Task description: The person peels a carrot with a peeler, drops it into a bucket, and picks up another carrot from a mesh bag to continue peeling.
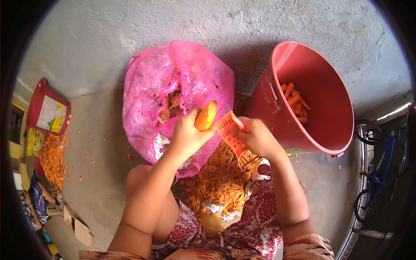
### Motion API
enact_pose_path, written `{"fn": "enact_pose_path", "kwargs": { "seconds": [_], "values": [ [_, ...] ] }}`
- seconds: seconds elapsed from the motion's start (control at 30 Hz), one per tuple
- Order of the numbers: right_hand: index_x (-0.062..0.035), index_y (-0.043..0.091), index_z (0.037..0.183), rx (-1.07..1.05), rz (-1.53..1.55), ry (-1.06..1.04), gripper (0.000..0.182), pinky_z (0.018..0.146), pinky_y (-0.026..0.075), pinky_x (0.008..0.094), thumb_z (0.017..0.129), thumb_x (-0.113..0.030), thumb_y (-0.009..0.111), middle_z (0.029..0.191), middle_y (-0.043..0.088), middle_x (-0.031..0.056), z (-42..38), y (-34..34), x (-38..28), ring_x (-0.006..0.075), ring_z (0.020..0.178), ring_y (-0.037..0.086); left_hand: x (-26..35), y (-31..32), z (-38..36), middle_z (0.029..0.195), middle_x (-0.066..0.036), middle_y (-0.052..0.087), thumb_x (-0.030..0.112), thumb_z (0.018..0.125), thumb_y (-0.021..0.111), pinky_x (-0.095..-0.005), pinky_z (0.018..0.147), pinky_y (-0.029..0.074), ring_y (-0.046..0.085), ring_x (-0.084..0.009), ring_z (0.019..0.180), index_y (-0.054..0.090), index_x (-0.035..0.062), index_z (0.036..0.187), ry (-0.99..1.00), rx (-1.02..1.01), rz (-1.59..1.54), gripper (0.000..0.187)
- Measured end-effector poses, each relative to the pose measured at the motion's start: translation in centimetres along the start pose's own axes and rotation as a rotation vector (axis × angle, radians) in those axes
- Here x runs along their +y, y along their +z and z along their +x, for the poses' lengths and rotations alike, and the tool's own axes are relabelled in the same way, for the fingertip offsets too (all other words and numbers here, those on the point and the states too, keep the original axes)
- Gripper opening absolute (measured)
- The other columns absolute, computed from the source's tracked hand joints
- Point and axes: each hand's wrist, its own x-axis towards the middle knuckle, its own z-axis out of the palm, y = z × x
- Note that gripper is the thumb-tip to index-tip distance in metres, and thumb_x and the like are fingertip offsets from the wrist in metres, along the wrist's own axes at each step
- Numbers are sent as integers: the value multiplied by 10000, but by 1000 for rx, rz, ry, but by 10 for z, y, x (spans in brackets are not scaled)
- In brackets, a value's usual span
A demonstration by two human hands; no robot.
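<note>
My left hand (189, 135) is wrapped round a carrot (206, 116), whose orange end points up. Just to the right, my right hand (255, 136) grips an orange-red peeler (229, 132) with a perforated plate. The carrot and the peeler are close together with a narrow gap between them. Beneath both hands lies a heap of carrot peelings (221, 182) between my legs. A pink mesh sack (208, 69) stands behind my left hand, with carrots showing through its opening.
At the right, a big red bucket (260, 95) holds several carrots (294, 100). A smaller red bucket (35, 106) and more peelings (53, 160) are at the far left, near another person's arm. A blue bicycle (383, 164) is at the far right. The grey wall (242, 21) rises behind.
</note>
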Motion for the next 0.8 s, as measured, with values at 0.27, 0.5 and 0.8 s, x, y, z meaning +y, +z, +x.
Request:
{"fn": "enact_pose_path", "kwargs": {
  "seconds": [0.27,0.5,0.8],
  "values": [
    [6,500,754,-11,-194,-132,214,506,376,326,797,-201,531,552,464,147,4,9,6,178,495,458,-9,0,4,634,-167,518,111,648,642,-340,530,415,559,-296,596,491,1,788,135,59,151,234],
    [-13,506,731,-1,-254,-82,269,589,418,428,775,-277,529,657,546,203,3,12,2,366,661,540,-6,-2,1,703,-67,552,71,689,636,-253,605,416,504,-94,643,525,-5,865,4,-35,191,221],
    [-24,504,742,56,-349,-206,185,540,408,404,735,-198,568,612,526,184,3,20,11,351,599,528,-4,-5,2,632,-48,543,76,692,620,-245,513,406,508,-88,564,525,-4,814,-89,-60,161,174]
  ]
}}
